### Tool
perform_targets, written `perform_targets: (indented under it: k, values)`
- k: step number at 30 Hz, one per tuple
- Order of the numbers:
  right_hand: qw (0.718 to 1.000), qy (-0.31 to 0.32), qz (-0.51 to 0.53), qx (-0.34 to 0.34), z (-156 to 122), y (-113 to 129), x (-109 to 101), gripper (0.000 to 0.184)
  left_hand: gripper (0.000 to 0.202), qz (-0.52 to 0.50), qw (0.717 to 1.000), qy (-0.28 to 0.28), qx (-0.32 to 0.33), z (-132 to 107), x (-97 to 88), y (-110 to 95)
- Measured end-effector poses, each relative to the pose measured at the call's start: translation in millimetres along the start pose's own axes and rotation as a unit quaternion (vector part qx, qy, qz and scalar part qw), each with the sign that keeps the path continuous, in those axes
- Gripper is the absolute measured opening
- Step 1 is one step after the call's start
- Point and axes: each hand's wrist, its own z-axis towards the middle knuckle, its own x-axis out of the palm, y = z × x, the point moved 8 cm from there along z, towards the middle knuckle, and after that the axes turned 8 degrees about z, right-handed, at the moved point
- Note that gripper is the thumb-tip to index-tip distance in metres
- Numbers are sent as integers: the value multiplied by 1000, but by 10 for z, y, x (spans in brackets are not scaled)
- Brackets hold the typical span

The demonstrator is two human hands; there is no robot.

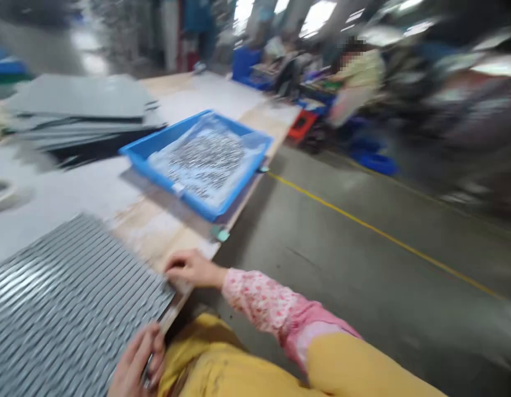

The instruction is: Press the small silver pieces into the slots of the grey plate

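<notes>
A grey panel (79,298) with rows of narrow raised ribs lies on the table at the lower left. My right hand (191,268) is at its far right corner by the table edge, thumb and fingers closed in a pinch. Whatever is between those fingertips is too small and blurred to name. Beside the panel's near edge, my left hand (140,355) is curled closed. A small dark, shiny bit shows between its fingers, but I cannot make out what it is. Beyond my hands, a blue tray (142,165) holds many small metal pieces (214,149) on a clear plastic liner.
Flat grey sheets (81,99) are stacked at the far left, with a tape roll (1,193) nearer. A pale green clip (221,234) sits on the table edge. On the right, a yellow line (363,221) crosses the floor. A person (361,71) works near blue bins.
</notes>
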Motion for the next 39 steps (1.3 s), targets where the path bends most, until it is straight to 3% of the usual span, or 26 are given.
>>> perform_targets:
  k: [2, 5, 12, 18, 23, 26, 28, 32, 39]
  values:
    - [1000, -7, -11, 9, 1, -49, -12, 5, 30, -80, 997, -15, -6, -94, -119, 149]
    - [998, 34, -45, 13, 5, -110, 74, 6, 29, -115, 993, -11, -7, -93, -170, 220]
    - [980, 109, -158, -53, -57, 2, 358, 5, 19, -119, 993, 21, -16, -94, -163, 281]
    - [952, 110, -271, -91, -24, 2, 463, 7, 14, -116, 993, 22, 3, -76, -185, 266]
    - [968, 104, -221, -62, 5, -106, 416, 6, 17, -129, 992, 2, 8, -64, -217, 249]
    - [979, 92, -173, -57, -3, -23, 388, 6, 17, -154, 988, -20, 13, -47, -244, 247]
    - [984, 119, -121, -59, -44, 105, 455, 6, 17, -169, 985, -37, 27, -35, -267, 232]
    - [971, 232, -20, -47, -196, 307, 742, 10, 16, -187, 980, -57, 48, -33, -308, 206]
    - [978, 205, 23, 34, -238, 147, 887, 10, 16, -192, 975, -90, 65, -80, -406, 214]
